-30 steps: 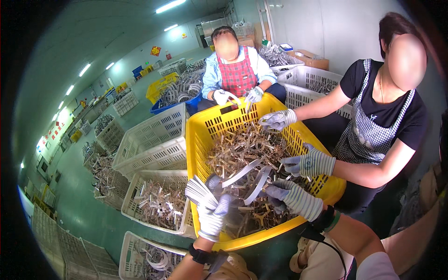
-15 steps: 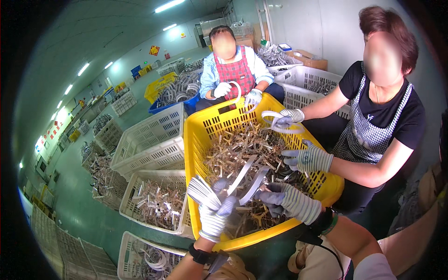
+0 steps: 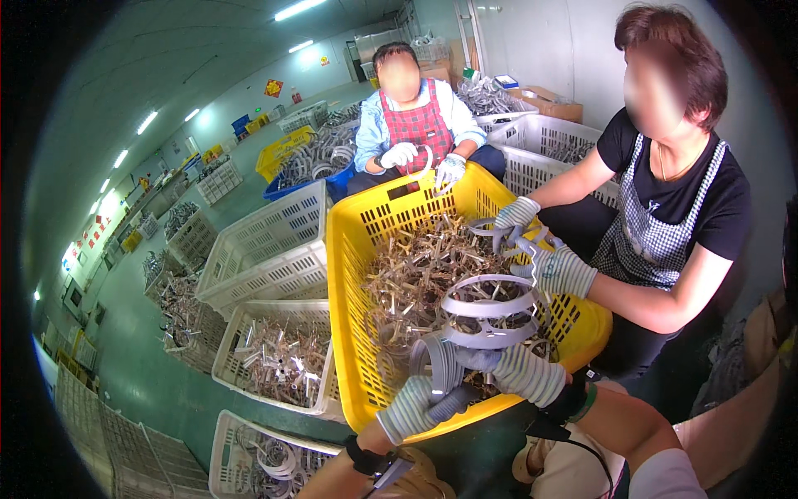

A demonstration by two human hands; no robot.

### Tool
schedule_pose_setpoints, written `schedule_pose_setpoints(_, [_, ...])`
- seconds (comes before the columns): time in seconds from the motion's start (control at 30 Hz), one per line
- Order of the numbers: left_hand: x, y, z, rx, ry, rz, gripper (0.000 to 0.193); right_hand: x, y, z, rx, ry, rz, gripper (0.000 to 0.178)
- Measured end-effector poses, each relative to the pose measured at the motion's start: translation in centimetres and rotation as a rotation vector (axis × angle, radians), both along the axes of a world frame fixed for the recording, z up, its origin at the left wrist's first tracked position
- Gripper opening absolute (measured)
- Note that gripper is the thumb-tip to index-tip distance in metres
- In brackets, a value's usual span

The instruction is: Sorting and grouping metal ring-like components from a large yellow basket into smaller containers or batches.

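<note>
My left hand (image 3: 420,409), in a striped work glove, grips a stack of grey curved strips (image 3: 438,364) above the near side of the yellow basket (image 3: 353,366). My right hand (image 3: 522,372), gloved alike, has its fingers closed at the lower edge of grey ring-shaped bands (image 3: 489,337); its fingertips meet the stack and are partly hidden. These bands stand one above another over the basket. Below them lies a heap of thin, brownish metal pieces (image 3: 424,274).
Across the basket, a person in a red checked apron (image 3: 413,125) holds a pale curved strip (image 3: 426,164). At right, a person in a black-and-white apron (image 3: 657,224) handles grey strips (image 3: 501,229). White crates (image 3: 266,249) line the left; another crate (image 3: 218,466) holds curved parts.
My left hand has lowered and turned with its stack, moving right. Ring-shaped bands now rise beside my right hand, which has shifted slightly left. The right-hand person's hands have drawn closer together.
</note>
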State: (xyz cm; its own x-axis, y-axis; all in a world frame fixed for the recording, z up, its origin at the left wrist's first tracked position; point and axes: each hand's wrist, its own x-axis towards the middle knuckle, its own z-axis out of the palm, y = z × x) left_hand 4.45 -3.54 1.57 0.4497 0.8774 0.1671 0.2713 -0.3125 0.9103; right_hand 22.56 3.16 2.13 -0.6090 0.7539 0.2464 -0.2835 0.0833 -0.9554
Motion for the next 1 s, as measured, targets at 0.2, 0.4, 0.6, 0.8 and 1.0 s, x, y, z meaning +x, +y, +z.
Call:
schedule_pose_setpoints(0.2, [0.0,0.0,-1.1,0.054,-0.047,0.03,0.02,-0.6,0.7,-1.9,-0.149,0.087,-0.023,0.041])
schedule_pose_setpoints(0.4, [-0.5,0.0,-0.3,0.035,-0.155,0.233,0.018,0.8,0.7,0.1,1.235,-0.565,-0.463,0.035])
schedule_pose_setpoints(0.6, [-3.6,2.2,0.4,0.434,0.124,0.35,0.024,2.0,1.1,1.3,-0.223,0.131,-0.225,0.03])
schedule_pose_setpoints(0.8, [-3.4,2.4,-1.2,0.406,0.244,0.125,0.023,2.9,1.5,1.0,-0.156,0.032,-0.081,0.029])
schedule_pose_setpoints(1.0, [-3.4,1.8,0.2,0.335,0.051,0.268,0.012,3.5,1.4,2.4,-0.16,-0.217,-0.109,0.031])
